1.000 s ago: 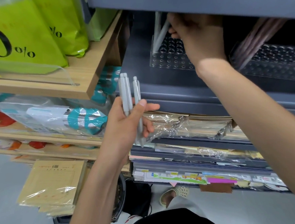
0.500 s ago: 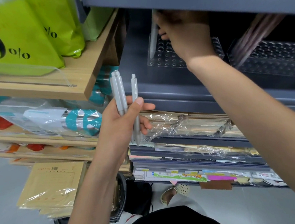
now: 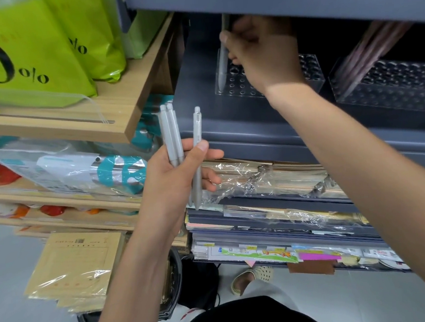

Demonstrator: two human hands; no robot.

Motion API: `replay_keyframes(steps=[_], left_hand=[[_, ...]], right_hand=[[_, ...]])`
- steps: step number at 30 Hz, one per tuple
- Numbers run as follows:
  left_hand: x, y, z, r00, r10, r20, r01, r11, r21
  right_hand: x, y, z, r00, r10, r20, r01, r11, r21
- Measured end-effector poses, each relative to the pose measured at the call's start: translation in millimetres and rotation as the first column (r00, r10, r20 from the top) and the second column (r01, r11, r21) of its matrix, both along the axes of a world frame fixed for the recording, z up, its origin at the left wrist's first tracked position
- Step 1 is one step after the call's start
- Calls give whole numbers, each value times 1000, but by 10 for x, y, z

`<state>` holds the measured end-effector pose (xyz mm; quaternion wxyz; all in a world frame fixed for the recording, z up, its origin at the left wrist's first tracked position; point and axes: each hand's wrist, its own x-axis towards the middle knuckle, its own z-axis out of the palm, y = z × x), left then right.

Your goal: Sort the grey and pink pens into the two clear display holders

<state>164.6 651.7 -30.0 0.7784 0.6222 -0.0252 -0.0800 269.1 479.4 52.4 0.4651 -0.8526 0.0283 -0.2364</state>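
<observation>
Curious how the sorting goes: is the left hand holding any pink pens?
No, the left hand grips only slim grey plastic pens, held upright.

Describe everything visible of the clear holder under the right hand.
The clear holder looks like a transparent acrylic block, its top a grid of round holes, the visible ones empty. It sits flat on the grey shelf. The right hand covers its middle and holds a grey pen tip-down at its left end; whether the tip is seated cannot be told.
</observation>
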Motion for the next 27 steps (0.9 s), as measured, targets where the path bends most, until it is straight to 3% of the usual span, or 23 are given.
replay_keyframes(steps=[14,18,23,27], left_hand=[[-15,77,-12,1000,15,-20,-14,1000,23],[-39,38,23,1000,-29,11,29,999,25],[-54,-40,30,995,-89,36,88,996,22],[-60,-85,21,992,-113,47,112,993,30]], right_hand=[[-265,-111,-8,997,-57,42,49,982,182],[-518,-112,-59,988,140,-58,-124,967,222],[-736,-98,-144,885,357,-298,-321,933,163],[-791,-110,-167,860,414,-299,-352,904,241]])
